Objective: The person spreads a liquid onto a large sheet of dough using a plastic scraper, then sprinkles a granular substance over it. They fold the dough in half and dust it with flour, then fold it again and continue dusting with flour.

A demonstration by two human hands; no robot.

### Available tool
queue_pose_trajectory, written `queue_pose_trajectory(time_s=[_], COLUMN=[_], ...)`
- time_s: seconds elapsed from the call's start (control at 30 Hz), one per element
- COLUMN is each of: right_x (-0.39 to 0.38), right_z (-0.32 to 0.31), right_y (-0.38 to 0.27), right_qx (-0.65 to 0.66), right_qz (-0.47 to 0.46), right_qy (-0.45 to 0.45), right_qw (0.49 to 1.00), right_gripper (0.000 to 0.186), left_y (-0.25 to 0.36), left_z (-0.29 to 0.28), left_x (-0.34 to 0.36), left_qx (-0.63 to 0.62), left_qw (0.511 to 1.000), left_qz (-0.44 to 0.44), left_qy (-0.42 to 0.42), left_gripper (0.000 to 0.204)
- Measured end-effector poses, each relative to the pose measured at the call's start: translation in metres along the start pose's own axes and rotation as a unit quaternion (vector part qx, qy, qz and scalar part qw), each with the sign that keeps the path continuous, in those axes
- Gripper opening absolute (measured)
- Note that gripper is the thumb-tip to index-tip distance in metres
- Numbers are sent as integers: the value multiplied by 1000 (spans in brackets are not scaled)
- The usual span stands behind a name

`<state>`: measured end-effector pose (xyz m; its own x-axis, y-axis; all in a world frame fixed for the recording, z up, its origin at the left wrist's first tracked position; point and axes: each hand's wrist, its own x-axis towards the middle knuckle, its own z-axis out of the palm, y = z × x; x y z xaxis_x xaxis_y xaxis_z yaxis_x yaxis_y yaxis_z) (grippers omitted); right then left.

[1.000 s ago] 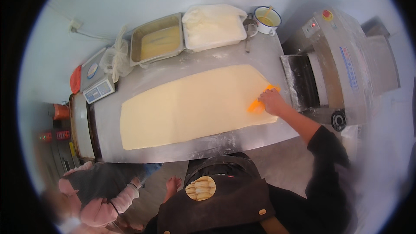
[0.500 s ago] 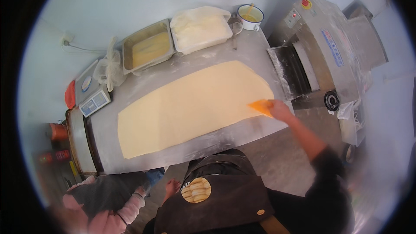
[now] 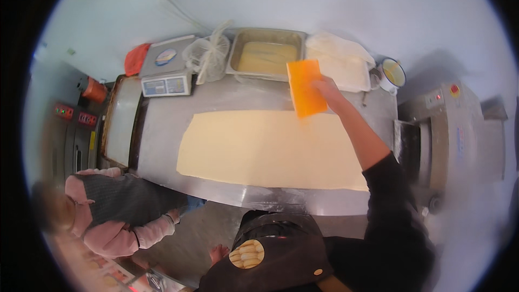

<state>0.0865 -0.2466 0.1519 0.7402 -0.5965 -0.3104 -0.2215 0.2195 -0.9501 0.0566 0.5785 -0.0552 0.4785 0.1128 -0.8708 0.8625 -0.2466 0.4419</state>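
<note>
My right hand (image 3: 327, 89) grips a flat orange scraper (image 3: 304, 87), raised above the far side of a long pale sheet of rolled dough (image 3: 259, 148). The dough lies on a steel table (image 3: 162, 146) with floury smears. Behind the scraper stands a steel tray (image 3: 263, 54) with yellowish liquid. My left hand (image 3: 219, 254) hangs low beside my dark apron, fingers loosely apart, nothing seen in it and partly hidden by the apron.
Along the back are a scale (image 3: 165, 86), knotted bag (image 3: 208, 54), covered white tub (image 3: 338, 62) and enamel mug (image 3: 392, 73). A machine (image 3: 454, 140) stands right, a metal baking pan (image 3: 116, 124) left. Another person in pink sleeves (image 3: 119, 238) bends at lower left.
My right hand has lifted the scraper from the dough's right end, moving up and leftward toward the back tray. The view has turned, shifting the table's contents within the picture.
</note>
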Motion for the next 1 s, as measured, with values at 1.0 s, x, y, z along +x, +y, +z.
queue_pose_trajectory(time_s=[1.0], right_x=[8], right_z=[216], right_y=[97], right_qx=[-666], right_qz=[-295], right_qy=[190], right_qw=[658], right_gripper=[59], left_y=[7], left_z=[-42], left_x=[35], left_qx=[200], left_qw=[941], left_qz=[237], left_qy=[-134], left_gripper=[20])
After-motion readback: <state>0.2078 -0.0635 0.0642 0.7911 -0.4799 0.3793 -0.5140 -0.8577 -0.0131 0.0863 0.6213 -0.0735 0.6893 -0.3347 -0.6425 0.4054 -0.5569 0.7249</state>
